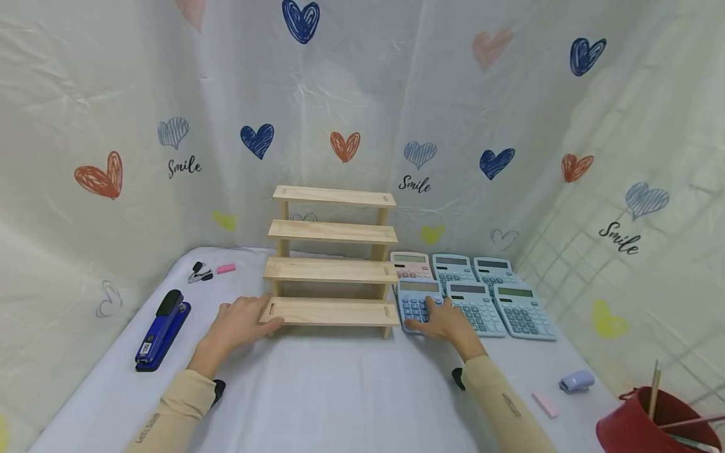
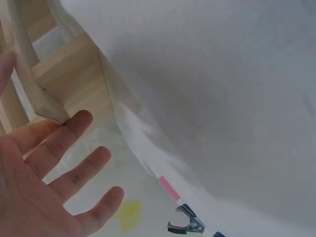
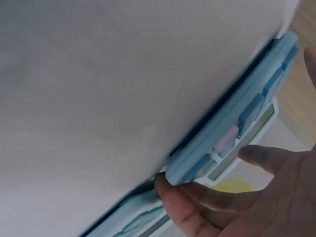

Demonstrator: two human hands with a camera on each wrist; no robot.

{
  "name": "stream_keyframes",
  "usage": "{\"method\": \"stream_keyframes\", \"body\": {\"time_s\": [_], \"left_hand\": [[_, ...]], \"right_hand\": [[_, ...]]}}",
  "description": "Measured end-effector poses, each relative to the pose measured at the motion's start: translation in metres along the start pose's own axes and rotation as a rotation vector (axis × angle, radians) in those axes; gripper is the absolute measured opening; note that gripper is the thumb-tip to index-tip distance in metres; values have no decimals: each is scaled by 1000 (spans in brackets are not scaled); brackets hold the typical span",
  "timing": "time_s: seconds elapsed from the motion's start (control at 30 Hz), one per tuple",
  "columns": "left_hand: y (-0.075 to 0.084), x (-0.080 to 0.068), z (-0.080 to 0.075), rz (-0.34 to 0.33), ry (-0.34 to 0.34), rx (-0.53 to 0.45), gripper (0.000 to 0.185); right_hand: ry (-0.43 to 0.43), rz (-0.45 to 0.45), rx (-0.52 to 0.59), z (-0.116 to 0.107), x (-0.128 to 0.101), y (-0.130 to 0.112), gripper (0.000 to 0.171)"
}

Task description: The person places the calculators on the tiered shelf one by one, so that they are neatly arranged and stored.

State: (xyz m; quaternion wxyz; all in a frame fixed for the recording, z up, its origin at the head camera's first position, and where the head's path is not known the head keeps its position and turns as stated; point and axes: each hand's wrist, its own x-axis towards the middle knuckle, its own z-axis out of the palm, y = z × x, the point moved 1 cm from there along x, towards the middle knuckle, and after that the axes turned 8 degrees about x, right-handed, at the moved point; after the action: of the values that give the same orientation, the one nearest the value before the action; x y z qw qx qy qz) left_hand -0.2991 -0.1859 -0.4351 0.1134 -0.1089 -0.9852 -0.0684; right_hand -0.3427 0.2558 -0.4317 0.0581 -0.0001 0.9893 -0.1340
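Note:
A four-tier wooden shelf [image 1: 331, 264] stands at the middle of the white table. My left hand [image 1: 252, 319] lies flat beside its left end, straight fingers touching the corner of the bottom tier [image 2: 49, 106]; the wrist view shows the open left hand [image 2: 59, 168]. To the right of the shelf lie several calculators in two rows, one pink [image 1: 410, 264], the others blue. My right hand [image 1: 440, 314] is on the front-left blue calculator [image 1: 415, 303]. In the right wrist view its fingers [image 3: 190, 210] curl round the edge of that blue calculator [image 3: 237, 118], thumb on the other side.
A blue stapler [image 1: 161, 330] lies at the left. A staple remover [image 1: 199, 272] and a pink eraser [image 1: 225, 268] are behind it. At the right front are a small lilac stapler [image 1: 576, 381], another pink eraser [image 1: 545, 404] and a red cup [image 1: 651, 428] with pencils. Heart-print curtains enclose the table.

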Motion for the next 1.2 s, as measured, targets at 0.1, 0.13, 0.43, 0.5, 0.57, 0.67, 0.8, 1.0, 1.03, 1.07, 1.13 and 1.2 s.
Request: {"method": "stream_keyframes", "body": {"time_s": [0.1, 0.13, 0.43, 0.5, 0.57, 0.67, 0.8, 1.0, 1.03, 1.07, 1.13, 1.2], "left_hand": [[0, 1, 0, -8, -18, -8, 56], [0, 1, 1, -11, -25, -10, 58], [4, -1, 5, -37, -109, -96, 74], [4, -2, 6, -41, -108, -96, 75], [3, -2, 6, -43, -108, -96, 75], [3, -4, 6, -46, -122, -108, 77], [2, -5, 5, -50, -143, -118, 79], [1, -4, 3, -34, -114, -123, 78], [1, -4, 2, -32, -109, -129, 78], [1, -4, 3, -30, -106, -136, 77], [0, -3, 4, -29, -103, -147, 76], [-1, -2, 5, -35, -107, -153, 75]], "right_hand": [[-16, 24, 1, 1, 4, -5, 110], [-18, 32, 1, 2, 5, -6, 112], [-18, 100, 7, 8, 14, -8, 112], [-11, 89, 6, 8, 14, -8, 110], [-11, 82, 16, 6, 12, -8, 110], [-26, 64, 49, 1, 8, -6, 110], [-23, 24, 127, -12, 2, -2, 108], [37, -40, 147, -52, 8, -8, 109], [42, -45, 140, -60, 10, -10, 109], [43, -49, 147, -68, 12, -13, 110], [53, -57, 151, -83, 17, -17, 110], [63, -65, 157, -99, 22, -21, 111]]}}
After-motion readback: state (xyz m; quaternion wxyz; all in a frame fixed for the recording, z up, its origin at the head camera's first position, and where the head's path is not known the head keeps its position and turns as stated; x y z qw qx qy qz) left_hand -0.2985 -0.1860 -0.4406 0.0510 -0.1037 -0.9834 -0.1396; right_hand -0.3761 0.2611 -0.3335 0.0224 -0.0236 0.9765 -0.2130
